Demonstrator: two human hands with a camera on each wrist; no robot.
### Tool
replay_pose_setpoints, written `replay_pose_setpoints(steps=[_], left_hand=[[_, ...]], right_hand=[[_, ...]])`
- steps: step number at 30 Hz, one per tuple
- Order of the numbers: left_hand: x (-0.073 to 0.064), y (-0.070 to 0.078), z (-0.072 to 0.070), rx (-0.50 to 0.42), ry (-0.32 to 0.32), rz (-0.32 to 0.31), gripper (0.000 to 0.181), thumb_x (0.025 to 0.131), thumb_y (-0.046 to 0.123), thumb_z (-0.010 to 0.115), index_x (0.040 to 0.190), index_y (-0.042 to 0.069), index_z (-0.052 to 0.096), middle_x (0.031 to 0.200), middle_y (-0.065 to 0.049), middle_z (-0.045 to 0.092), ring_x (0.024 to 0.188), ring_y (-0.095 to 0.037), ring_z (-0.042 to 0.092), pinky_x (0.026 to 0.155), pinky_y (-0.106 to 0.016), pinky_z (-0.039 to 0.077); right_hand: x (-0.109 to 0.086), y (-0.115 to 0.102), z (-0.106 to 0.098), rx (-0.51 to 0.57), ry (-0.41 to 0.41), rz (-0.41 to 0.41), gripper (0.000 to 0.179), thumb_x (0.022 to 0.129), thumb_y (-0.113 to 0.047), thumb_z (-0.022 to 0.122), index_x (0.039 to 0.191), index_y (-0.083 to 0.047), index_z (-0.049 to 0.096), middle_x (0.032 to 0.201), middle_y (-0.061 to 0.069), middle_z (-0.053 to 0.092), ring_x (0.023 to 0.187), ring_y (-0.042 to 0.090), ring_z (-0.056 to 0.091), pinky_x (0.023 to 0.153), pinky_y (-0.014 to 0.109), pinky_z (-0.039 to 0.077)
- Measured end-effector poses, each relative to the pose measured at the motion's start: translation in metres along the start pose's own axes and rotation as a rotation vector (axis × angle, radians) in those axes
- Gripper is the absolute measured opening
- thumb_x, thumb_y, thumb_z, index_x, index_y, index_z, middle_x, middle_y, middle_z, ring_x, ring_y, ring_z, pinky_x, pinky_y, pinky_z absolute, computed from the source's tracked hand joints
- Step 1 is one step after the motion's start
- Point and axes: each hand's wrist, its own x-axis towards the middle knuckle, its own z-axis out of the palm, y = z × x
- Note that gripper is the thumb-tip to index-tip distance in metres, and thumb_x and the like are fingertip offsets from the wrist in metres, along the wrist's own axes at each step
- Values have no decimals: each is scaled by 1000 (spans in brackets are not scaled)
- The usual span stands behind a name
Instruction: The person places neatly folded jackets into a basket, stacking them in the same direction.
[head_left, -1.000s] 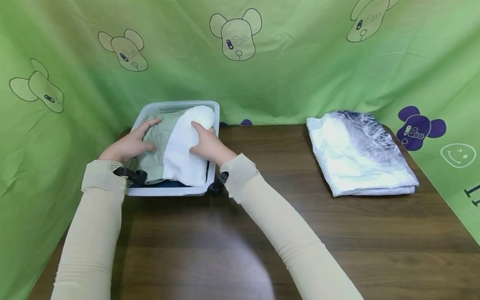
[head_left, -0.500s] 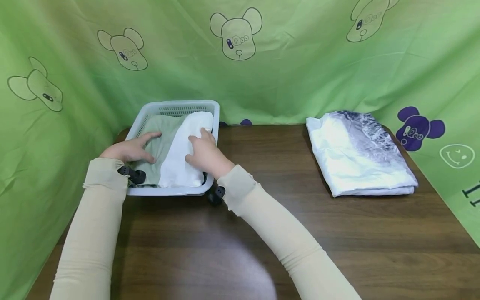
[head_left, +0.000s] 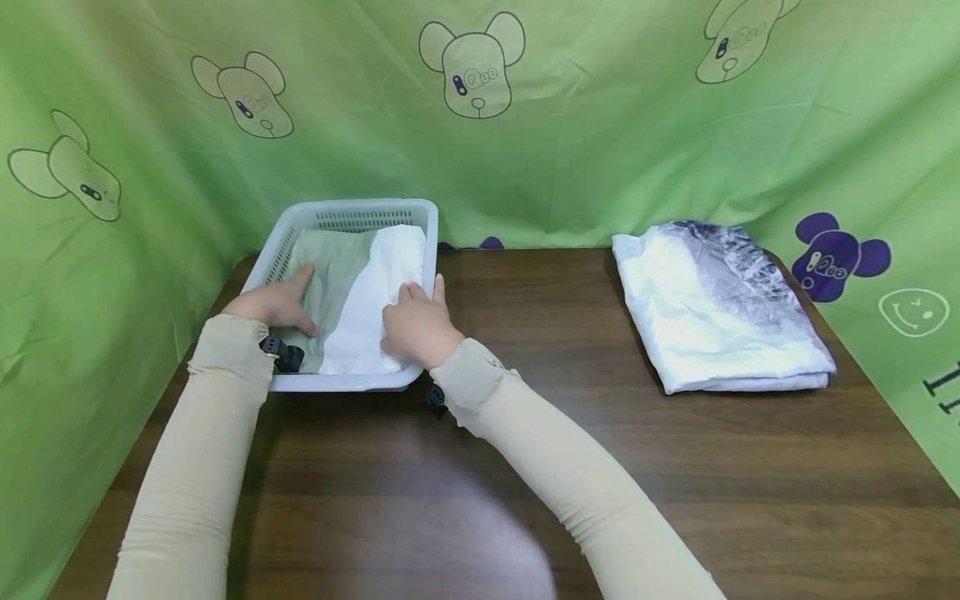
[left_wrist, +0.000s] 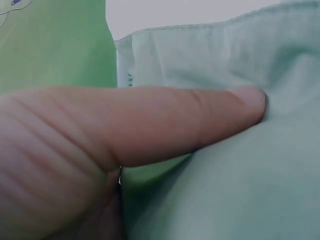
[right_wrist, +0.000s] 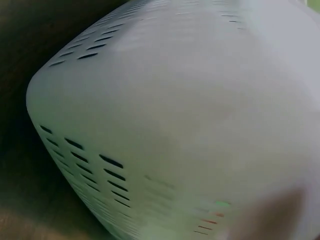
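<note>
In the head view a pale blue-white plastic basket (head_left: 352,382) with slotted walls stands at the table's back left. Folded clothes lie inside, pale green cloth (head_left: 330,271) on the left and white cloth (head_left: 375,287) on the right. My left hand (head_left: 273,302) reaches over the basket's left side, thumb spread onto the green cloth. The left wrist view shows that thumb (left_wrist: 200,117) lying straight across the fabric. At the right rim, my right hand (head_left: 422,325) presses on the edge of the white cloth, one finger extended over the rim. Some of its fingertips are hidden.
A folded white garment (head_left: 712,317) with a dark grey print lies at the back right of the brown wooden table (head_left: 525,467). A green curtain (head_left: 562,167) with bear drawings hangs behind and along the left. The basket stands close to it.
The cloth has settled flatter and lower in the basket. My right hand has moved down from the white cloth's top to the right rim. My left hand has shifted slightly right.
</note>
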Motion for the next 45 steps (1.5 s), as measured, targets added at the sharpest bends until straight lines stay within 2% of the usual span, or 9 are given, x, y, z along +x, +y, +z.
replay_pose_setpoints(steps=[8,13,17,22,25,29,36,41,45], left_hand=[[0,-3,1,10,-30,-1,112,85,11,73,155,-12,-10,161,-35,-8,149,-51,0,120,-59,9],[-3,-8,-1,3,-20,6,109,85,11,73,156,-11,-6,162,-34,-5,149,-51,1,120,-60,10],[-9,-10,-4,-43,-4,6,101,87,8,71,157,-10,1,163,-34,0,150,-51,2,119,-61,12],[-21,-6,-9,7,41,-9,86,90,6,65,156,-13,14,161,-36,13,148,-51,13,117,-62,20],[-28,-2,-10,51,92,-27,77,90,4,64,154,-13,24,156,-37,24,140,-51,29,110,-62,32],[-36,4,-10,50,182,-51,62,90,2,62,147,-11,40,144,-37,43,119,-47,50,89,-57,48],[-49,13,-7,38,267,-50,49,99,10,51,146,-4,45,134,-32,55,118,-46,55,84,-53,48],[-57,28,0,25,413,-8,48,101,17,44,146,1,49,131,-29,61,111,-43,61,79,-52,48],[-63,48,11,-17,591,50,42,101,18,44,138,3,58,122,-25,67,105,-40,66,77,-52,49]], right_hand=[[1,-1,2,-48,-7,-10,35,100,-38,57,125,-16,69,154,19,42,147,30,27,118,67,0],[1,0,5,-7,76,-37,28,100,-35,58,115,-17,72,129,10,59,134,26,42,118,66,1],[1,1,9,66,162,-56,19,100,-28,56,100,-14,70,103,3,61,118,23,53,119,65,1],[-1,5,12,163,259,-79,25,100,-22,53,112,-9,71,112,5,68,116,23,60,120,63,2],[-1,8,15,245,313,-94,36,101,-20,51,131,-6,66,127,7,68,122,23,60,121,62,6],[-3,13,19,393,368,-109,38,102,-17,49,135,-6,63,131,7,67,126,22,59,122,58,7],[-13,26,28,696,496,-201,35,98,-8,52,130,-2,65,130,11,66,125,22,57,124,46,9],[-23,36,31,834,606,-266,31,95,-3,54,122,-1,68,120,11,68,112,22,63,108,34,43],[-32,45,31,854,672,-310,29,94,0,54,120,1,69,114,12,68,103,22,65,94,35,52]])
